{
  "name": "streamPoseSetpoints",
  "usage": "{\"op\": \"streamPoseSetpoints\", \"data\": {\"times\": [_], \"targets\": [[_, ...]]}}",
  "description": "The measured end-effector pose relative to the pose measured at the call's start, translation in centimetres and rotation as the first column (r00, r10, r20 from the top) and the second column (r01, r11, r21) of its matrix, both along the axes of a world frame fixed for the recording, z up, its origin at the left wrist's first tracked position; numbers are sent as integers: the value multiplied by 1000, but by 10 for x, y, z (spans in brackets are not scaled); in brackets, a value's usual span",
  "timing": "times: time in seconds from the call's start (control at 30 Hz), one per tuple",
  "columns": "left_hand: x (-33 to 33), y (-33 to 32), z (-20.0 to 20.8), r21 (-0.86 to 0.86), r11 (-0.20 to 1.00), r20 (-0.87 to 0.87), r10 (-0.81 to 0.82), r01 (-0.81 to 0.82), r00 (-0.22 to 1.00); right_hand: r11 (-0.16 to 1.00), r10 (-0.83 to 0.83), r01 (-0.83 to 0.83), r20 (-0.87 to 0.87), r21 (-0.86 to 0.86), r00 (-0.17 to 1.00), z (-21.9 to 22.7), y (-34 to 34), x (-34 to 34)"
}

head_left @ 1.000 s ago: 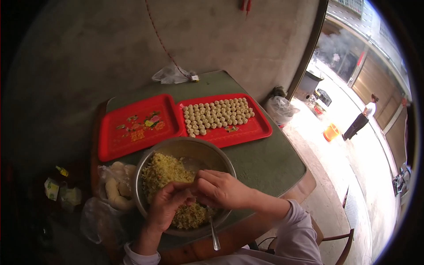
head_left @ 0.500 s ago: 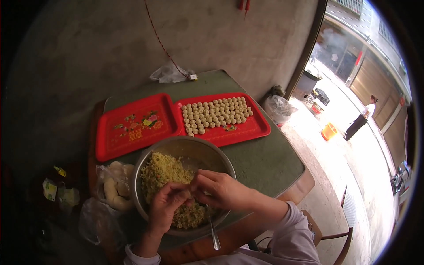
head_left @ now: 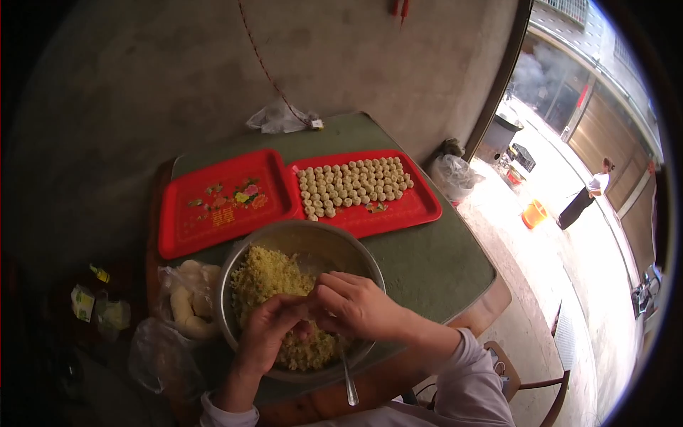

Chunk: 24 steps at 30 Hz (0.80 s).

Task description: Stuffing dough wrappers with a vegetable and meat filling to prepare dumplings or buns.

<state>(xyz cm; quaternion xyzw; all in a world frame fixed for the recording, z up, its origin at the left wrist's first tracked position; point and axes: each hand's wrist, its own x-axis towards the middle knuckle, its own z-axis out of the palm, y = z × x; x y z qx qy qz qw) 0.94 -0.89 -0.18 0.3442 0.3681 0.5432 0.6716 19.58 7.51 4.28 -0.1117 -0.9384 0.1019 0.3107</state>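
Above a large steel bowl (head_left: 348,250) my left hand (head_left: 263,334) and my right hand (head_left: 359,307) meet, fingertips pinched together. Whatever lies between them is hidden by the fingers. A crumbly yellowish filling with green bits (head_left: 269,274) is heaped in the bowl, highest at its left side. The metal spoon (head_left: 350,384) leans over the near rim, its handle toward me and its bowl end out of sight. Beyond the bowl, a red tray (head_left: 420,212) carries rows of small round pale dumplings (head_left: 356,186).
A second red tray (head_left: 178,228), with a flower print, overlaps the first at the left. Pale dough (head_left: 183,306) in a plastic bag sits left of the bowl on the green table (head_left: 434,267). Outside the doorway, a person (head_left: 585,196) stands near an orange bucket (head_left: 533,213).
The view has shifted slightly, so the table and trays sit a little further right. My hands stay pinched together over the bowl, with the fingers only slightly moved.
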Motion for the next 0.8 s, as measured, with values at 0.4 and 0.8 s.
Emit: {"op": "streamPoseSetpoints", "data": {"times": [0.4,0.8], "targets": [[3,-1,-6,65,993,-134,106,-98,985,997,4,-9,-61,-82,998,-11,7,2],[-7,0,2,-14,1000,-98,8,-10,995,986,95,-109,113,127,989,8,9,1]]}}
